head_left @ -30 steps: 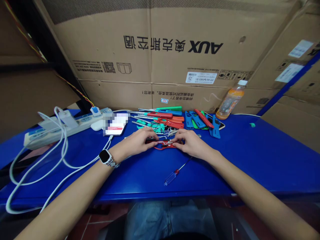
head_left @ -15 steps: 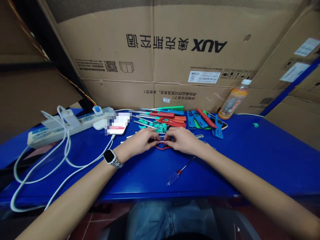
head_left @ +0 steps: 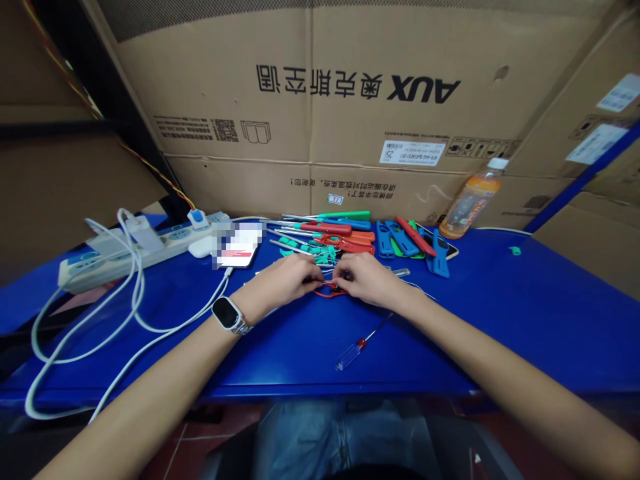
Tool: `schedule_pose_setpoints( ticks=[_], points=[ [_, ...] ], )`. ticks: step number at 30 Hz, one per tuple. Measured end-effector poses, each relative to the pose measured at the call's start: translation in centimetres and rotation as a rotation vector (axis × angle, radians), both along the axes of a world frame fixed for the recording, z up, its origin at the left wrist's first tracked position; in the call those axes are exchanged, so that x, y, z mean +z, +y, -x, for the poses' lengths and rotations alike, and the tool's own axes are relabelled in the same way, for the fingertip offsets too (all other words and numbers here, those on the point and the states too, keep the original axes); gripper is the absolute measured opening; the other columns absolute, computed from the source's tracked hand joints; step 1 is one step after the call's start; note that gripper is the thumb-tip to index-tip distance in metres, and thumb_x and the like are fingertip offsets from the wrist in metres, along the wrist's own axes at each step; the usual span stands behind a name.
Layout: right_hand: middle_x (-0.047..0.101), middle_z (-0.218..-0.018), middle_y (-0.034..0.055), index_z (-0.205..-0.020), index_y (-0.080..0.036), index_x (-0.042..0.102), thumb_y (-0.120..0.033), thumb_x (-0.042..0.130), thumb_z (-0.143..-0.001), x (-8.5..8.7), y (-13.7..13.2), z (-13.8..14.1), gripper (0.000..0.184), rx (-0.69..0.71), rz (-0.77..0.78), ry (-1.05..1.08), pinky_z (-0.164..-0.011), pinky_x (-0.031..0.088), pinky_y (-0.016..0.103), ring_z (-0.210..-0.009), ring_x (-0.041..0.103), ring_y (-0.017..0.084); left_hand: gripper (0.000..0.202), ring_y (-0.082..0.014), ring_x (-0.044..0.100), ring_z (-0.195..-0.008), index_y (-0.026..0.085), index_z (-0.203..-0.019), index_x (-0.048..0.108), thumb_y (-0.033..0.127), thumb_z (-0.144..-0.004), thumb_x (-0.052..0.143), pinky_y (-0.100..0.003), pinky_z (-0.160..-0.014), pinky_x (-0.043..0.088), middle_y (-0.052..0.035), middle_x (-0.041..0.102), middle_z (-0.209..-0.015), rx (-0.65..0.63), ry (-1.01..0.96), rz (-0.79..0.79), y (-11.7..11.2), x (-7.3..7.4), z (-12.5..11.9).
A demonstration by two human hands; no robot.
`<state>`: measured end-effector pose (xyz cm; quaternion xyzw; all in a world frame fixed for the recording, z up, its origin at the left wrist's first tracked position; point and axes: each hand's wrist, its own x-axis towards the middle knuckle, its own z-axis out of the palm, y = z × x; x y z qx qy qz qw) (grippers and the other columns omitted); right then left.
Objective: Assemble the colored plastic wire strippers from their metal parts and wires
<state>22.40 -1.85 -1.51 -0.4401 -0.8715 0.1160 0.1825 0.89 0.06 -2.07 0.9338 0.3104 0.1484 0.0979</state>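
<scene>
My left hand (head_left: 300, 277) and my right hand (head_left: 364, 277) meet at the middle of the table, fingers pinched. Below and between the fingertips is a red plastic lighter casing (head_left: 327, 293) with a looped end, partly hidden by my right fingers. A thin pale piece shows between the fingertips, too small to name. Past my hands lie several long-nosed lighters with metal tubes and handles, one green (head_left: 350, 215) and one red (head_left: 335, 229). Small teal plastic parts (head_left: 325, 253) lie just beyond my fingers. Nearer me is a clear-handled screwdriver (head_left: 350, 355).
Blue casings (head_left: 385, 240) overlap a phone at the right rear, beside an orange drink bottle (head_left: 470, 203). To the left are a lit phone (head_left: 243, 247), a power strip (head_left: 85, 270) and loose white cables (head_left: 137, 293). A large cardboard box (head_left: 225, 80) stands behind.
My fingertips have shifted slightly over the red casing, and more of it shows between them. The whole view has moved a little; the other things lie as before.
</scene>
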Motion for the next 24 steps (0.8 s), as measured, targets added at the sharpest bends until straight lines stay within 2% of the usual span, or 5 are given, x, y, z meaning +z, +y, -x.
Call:
schedule_pose_setpoints(
  ticks=[7, 11, 19, 24],
  points=[
    [0.067, -0.083, 0.0034, -0.08, -0.016, 0.071, -0.011, 0.062, -0.083, -0.01, -0.16, -0.25, 0.011, 0.035, 0.008, 0.037, -0.064, 0.041, 0.025, -0.071, 0.059, 0.013, 0.016, -0.0195, 0.063, -0.081, 0.018, -0.092, 0.073, 0.016, -0.092, 0.057, -0.029, -0.072, 0.046, -0.0068, 0.067, -0.091, -0.012, 0.079, -0.05, -0.34, 0.72, -0.23],
    [0.068, -0.078, 0.0015, -0.077, -0.017, 0.071, -0.01, 0.063, -0.081, -0.07, -0.2, -0.22, 0.011, -0.021, 0.05, 0.065, -0.061, 0.038, 0.024, -0.067, 0.058, 0.012, 0.016, -0.0186, 0.063, -0.079, 0.017, -0.092, 0.073, 0.017, -0.093, 0.057, -0.028, -0.071, 0.046, -0.007, 0.067, -0.09, -0.013, 0.083, -0.017, -0.26, 0.97, -0.16],
    [0.07, -0.078, 0.0009, -0.077, -0.019, 0.071, -0.013, 0.064, -0.079, 0.25, -0.88, 0.19, 0.01, -0.094, 0.053, 0.049, -0.059, 0.036, 0.024, -0.064, 0.057, 0.012, 0.016, -0.0175, 0.064, -0.079, 0.017, -0.091, 0.073, 0.019, -0.092, 0.057, -0.028, -0.073, 0.047, -0.0067, 0.068, -0.091, -0.03, -0.009, 0.072, -0.11, 0.56, 0.2],
    [0.071, -0.074, 0.0003, -0.077, -0.02, 0.072, -0.016, 0.064, -0.077, 0.37, -0.85, 0.44, 0.009, -0.136, 0.092, 0.056, -0.056, 0.035, 0.024, -0.061, 0.057, 0.012, 0.017, -0.0173, 0.062, -0.076, 0.018, -0.089, 0.073, 0.02, -0.092, 0.056, -0.029, -0.072, 0.047, -0.006, 0.066, -0.088, -0.019, -0.023, 0.044, -0.25, 0.14, 0.2]
  ],
)
